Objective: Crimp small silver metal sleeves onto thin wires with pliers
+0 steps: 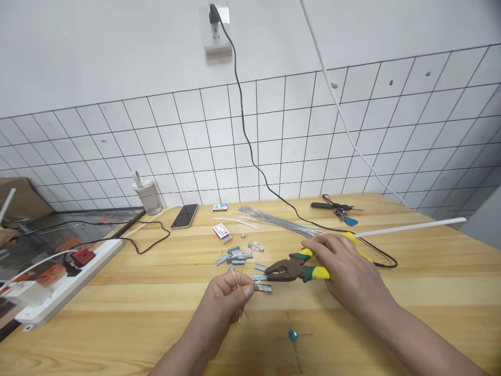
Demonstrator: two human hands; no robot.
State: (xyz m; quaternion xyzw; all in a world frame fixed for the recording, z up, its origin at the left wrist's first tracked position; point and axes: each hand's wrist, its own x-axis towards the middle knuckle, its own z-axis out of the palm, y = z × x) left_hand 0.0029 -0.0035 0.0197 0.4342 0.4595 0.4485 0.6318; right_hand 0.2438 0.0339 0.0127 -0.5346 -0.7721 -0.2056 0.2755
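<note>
A pale wooden table (442, 295) spans the lower view, a bundle of straight silver wires (279, 219) lying towards its back. The right hand (348, 266) is wrapped around brown metal pliers with yellow-and-green handles (287, 269), their jaws slightly parted. The left hand (227, 297), thumb and fingers together, pinches thin metal wires (236, 279) near the pliers' tip. Grey metal staple strips (235, 256) lie heaped beyond; nearer, a shiny blue bead (292, 335) sits among spread wire legs.

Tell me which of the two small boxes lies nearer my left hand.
The white-and-red box; the blue-and-white box sits farther from your left hand, back near the wall.
</note>
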